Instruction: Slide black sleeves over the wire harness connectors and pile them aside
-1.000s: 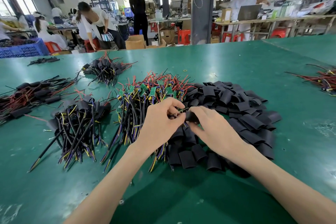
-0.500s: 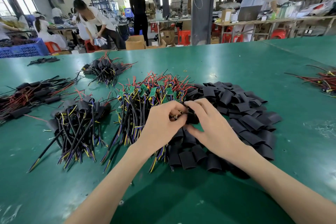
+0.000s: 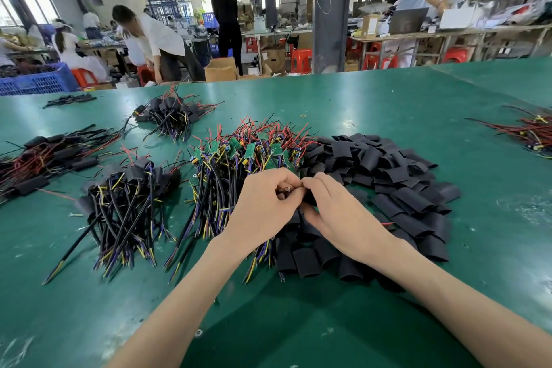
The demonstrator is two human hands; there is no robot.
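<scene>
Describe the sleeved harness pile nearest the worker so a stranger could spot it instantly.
On the green table, find the central heap of harnesses with bare green circuit boards. The sleeved pile lies just left of it. Black sleeves cap its far end, and its wires show yellow and purple, unlike the red-and-black piles farther left and behind.

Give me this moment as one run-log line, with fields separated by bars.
phase: sleeving | left hand: pinches thin wire harness end | right hand: grips flat black plastic sleeve
</scene>
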